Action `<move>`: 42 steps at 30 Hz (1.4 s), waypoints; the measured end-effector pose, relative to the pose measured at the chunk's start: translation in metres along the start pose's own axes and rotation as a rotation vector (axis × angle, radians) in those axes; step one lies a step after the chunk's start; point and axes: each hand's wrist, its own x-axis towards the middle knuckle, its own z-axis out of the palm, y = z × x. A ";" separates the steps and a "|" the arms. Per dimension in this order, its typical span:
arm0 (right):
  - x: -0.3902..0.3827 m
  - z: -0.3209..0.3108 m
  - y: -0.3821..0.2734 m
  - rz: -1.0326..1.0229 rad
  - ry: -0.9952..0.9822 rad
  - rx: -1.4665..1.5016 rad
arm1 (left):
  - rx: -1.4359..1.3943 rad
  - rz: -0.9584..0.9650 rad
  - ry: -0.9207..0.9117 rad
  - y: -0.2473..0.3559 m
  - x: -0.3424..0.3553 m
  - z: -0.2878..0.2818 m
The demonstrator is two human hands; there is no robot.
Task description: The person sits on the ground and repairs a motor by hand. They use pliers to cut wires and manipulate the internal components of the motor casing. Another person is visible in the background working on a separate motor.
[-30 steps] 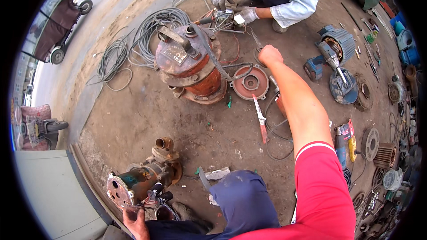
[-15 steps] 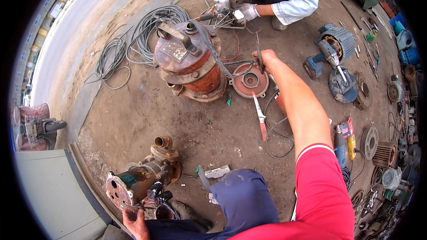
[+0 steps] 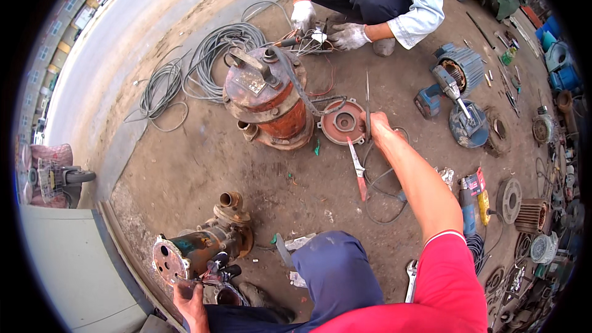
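My right hand [image 3: 381,129] is closed around a slim dark tool with a long pointed end [image 3: 368,95]; its exact kind does not show. The tool stands over the right edge of a round reddish cover [image 3: 340,124] with a stepped hole. A red-handled blade [image 3: 357,169] lies with its tip against that cover. At the lower left, my left hand [image 3: 192,306] has its fingers bent at red and dark wires [image 3: 213,276], beside the drilled end flange of a rusty pump body [image 3: 209,248]. What these fingers hold, if anything, is too small to make out.
An upright rusty motor housing [image 3: 271,108] stands left of the cover, grey cable coils [image 3: 225,55] behind it. Across from me a crouching person's gloved hands [image 3: 350,36] handle wires. Blue power tools [image 3: 431,100], a spanner [image 3: 411,280] and several motor parts lie to the right.
My right hand has drawn back toward me with the pointed tool. The crouching person's gloved hands have moved apart. The view has shifted slightly; my left hand stays by the wires.
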 end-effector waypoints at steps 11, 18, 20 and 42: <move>-0.273 0.029 -0.010 -0.238 -0.332 0.667 | 0.003 0.045 -0.070 0.007 0.000 -0.010; -0.427 0.066 -0.058 -0.414 -0.763 0.790 | 0.099 0.081 -0.199 0.009 0.009 -0.008; -0.468 0.083 -0.064 -0.449 -0.902 0.687 | 0.109 0.066 -0.225 0.020 0.006 -0.015; -0.518 0.156 0.021 -0.802 -0.739 0.121 | -0.026 0.041 -0.352 0.044 -0.007 -0.008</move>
